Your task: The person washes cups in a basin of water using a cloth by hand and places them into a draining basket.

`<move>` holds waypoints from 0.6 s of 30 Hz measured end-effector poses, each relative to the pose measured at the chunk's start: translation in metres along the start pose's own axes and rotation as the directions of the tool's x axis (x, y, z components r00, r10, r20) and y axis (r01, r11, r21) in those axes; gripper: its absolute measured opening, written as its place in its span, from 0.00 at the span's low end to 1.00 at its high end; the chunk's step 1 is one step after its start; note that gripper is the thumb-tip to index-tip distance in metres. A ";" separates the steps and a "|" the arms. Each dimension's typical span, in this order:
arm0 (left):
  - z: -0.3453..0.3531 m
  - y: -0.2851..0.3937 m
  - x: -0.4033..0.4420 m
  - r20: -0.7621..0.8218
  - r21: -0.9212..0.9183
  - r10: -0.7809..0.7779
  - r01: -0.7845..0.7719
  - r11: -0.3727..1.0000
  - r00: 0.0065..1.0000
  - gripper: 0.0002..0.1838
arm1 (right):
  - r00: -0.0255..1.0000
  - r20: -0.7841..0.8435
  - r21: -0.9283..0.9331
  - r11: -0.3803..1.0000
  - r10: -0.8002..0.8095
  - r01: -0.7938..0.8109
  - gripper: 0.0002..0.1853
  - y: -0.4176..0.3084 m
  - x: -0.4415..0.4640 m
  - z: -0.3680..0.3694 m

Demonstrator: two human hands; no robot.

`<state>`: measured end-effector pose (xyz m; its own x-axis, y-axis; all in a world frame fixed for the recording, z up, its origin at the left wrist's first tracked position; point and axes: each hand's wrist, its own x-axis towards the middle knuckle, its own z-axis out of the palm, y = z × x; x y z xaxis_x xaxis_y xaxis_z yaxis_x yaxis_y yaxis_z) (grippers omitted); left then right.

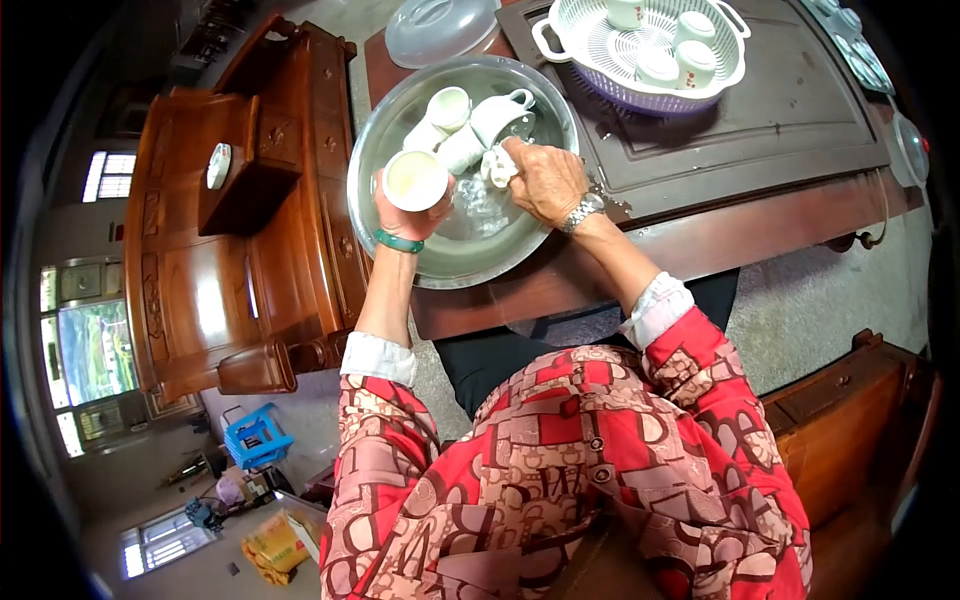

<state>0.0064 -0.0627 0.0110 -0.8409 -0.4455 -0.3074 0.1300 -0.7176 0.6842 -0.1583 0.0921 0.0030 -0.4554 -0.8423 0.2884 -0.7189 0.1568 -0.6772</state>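
My left hand (408, 222), with a green bangle at the wrist, is wrapped round a white cup (415, 181) whose opening faces up. The cup is over the left side of a large metal basin (362, 150). My right hand (545, 183), wearing a metal watch, pinches a crumpled white cloth (498, 167) over the basin's right side. Water (480, 212) shows in the basin below both hands. Several white cups lie inside, among them a tilted one with a handle (497, 118) and one showing its round end (449, 108).
On the table (620, 260), a white and purple strainer (560, 45) at the back right holds several white cups. A clear plastic lid (440, 30) is behind the basin. Glassware (858, 50) stands at the far right. A carved wooden bench (200, 270) is on the left.
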 end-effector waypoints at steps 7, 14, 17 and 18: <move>-0.009 -0.011 0.002 -0.025 0.071 -0.039 0.041 0.997 0.999 0.29 | 1.000 -0.008 -0.005 1.000 0.008 -0.008 0.12 0.001 0.000 0.002; -0.020 -0.019 0.012 -0.239 -0.018 -0.005 0.001 1.000 0.971 0.26 | 0.985 -0.069 0.626 0.775 0.158 -0.081 0.13 -0.010 0.007 -0.006; -0.021 -0.022 0.013 -0.232 0.011 -0.073 0.078 0.997 0.970 0.24 | 0.994 -0.058 0.827 0.562 0.097 -0.006 0.14 -0.023 0.010 0.000; -0.018 -0.024 0.014 -0.215 -0.085 -0.091 0.074 0.994 0.972 0.22 | 0.996 0.031 0.844 0.532 0.084 -0.071 0.13 -0.028 0.010 0.002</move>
<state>0.0006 -0.0618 -0.0215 -0.7162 -0.4830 -0.5038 0.1116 -0.7918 0.6005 -0.1418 0.0785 0.0233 -0.4971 -0.8420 0.2093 0.0933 -0.2917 -0.9519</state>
